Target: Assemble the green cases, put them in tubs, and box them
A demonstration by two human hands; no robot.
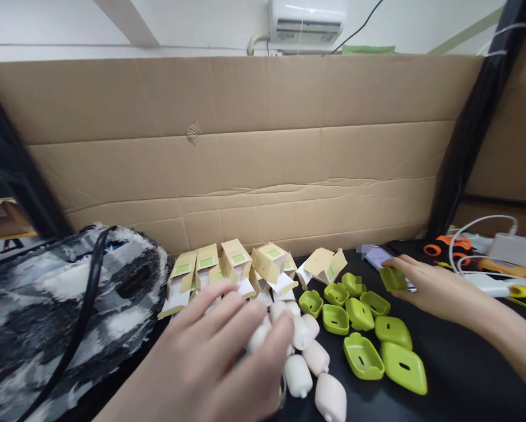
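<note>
My left hand (219, 357), slightly blurred, reaches over a pile of white, rounded, bottle-like pieces (298, 375) with small nubs. Its fingers are spread and loosely bent, and I see nothing held in them. The edge of a small clear, dark-rimmed object (282, 391) shows beside the palm. At the right, my right hand (414, 281) is closed on a small green plastic dish (393, 279), held in front of a phone (377, 256). Several similar green dishes (363, 356), some face up with a slot in the base and some turned over, lie between the hands.
Small opened cardboard boxes (238, 261) with green labels stand along the back. A large cardboard panel (254, 164) rises behind them. A grey-black shaggy bundle (126, 316) with a black strap lies left. White cables (487, 218), a charger (513, 251) and orange-black tools (447, 246) lie right.
</note>
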